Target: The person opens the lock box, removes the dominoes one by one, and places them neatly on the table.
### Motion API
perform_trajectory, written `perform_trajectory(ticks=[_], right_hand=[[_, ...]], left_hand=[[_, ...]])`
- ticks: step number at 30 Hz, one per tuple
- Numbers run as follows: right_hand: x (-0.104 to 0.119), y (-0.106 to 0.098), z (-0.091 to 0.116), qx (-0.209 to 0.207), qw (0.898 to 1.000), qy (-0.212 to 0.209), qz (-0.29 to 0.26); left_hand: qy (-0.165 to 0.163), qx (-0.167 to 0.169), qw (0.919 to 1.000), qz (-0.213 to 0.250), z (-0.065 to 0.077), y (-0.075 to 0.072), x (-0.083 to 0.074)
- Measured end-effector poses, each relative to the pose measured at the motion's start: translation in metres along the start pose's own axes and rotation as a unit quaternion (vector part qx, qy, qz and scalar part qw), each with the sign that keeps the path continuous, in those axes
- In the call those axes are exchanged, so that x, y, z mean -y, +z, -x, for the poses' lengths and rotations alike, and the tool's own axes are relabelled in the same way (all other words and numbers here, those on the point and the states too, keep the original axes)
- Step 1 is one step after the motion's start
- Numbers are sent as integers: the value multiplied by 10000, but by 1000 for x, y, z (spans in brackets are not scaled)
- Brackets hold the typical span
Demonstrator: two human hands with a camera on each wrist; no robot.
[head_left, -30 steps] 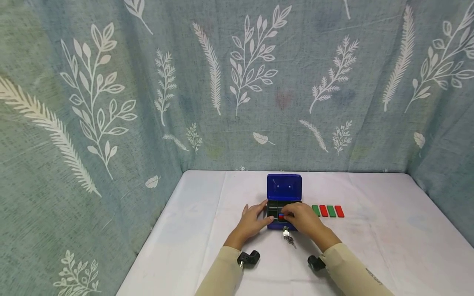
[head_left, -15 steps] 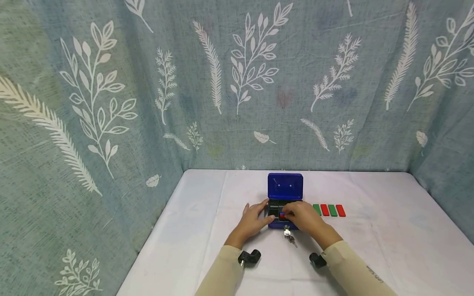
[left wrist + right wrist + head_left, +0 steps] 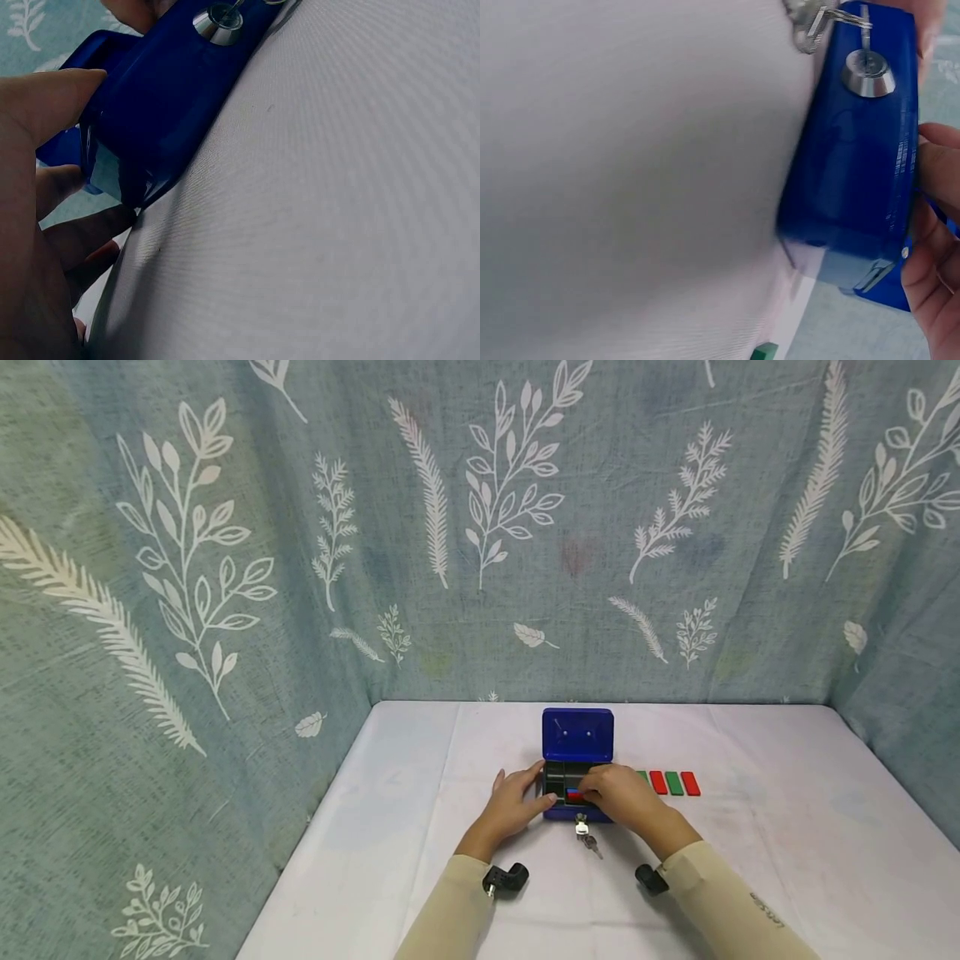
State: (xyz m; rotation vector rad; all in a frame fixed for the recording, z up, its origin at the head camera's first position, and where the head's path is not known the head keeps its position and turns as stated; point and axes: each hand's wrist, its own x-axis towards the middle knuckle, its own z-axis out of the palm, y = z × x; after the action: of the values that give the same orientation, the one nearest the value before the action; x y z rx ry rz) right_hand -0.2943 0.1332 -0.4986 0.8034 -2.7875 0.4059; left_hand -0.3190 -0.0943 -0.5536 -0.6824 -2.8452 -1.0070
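Observation:
A small blue cash box (image 3: 577, 815) stands on the table with its lid raised and a black compartment tray inside. My left hand (image 3: 512, 806) rests at its left end, thumb at the front rim and extended fingers along the side. Over the right part of the tray my right hand (image 3: 624, 795) reaches in with bent fingers, right at a red piece (image 3: 574, 797) with a blue edge in the front compartment. I cannot tell whether those fingers pinch anything. Keys (image 3: 590, 842) hang from the front lock (image 3: 868, 73).
To the right of the box lies a row of flat blocks, among them a red block (image 3: 657, 782), a green block (image 3: 674, 783) and another red block (image 3: 691, 783). A further green one is partly hidden by my right hand. A leaf-patterned curtain (image 3: 480, 610) stands behind the white-covered table (image 3: 420, 752).
My right hand has shifted slightly right inside the box, baring more of the red piece and covering more of the nearest green block. My left hand keeps its place on the box.

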Motion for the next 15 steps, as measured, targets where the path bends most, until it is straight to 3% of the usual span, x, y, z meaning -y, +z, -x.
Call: perform_trajectory(ticks=[15], right_hand=[[-6, -3, 0, 309, 9993, -89, -213]], left_hand=[[-42, -13, 10000, 17, -1, 1, 1]])
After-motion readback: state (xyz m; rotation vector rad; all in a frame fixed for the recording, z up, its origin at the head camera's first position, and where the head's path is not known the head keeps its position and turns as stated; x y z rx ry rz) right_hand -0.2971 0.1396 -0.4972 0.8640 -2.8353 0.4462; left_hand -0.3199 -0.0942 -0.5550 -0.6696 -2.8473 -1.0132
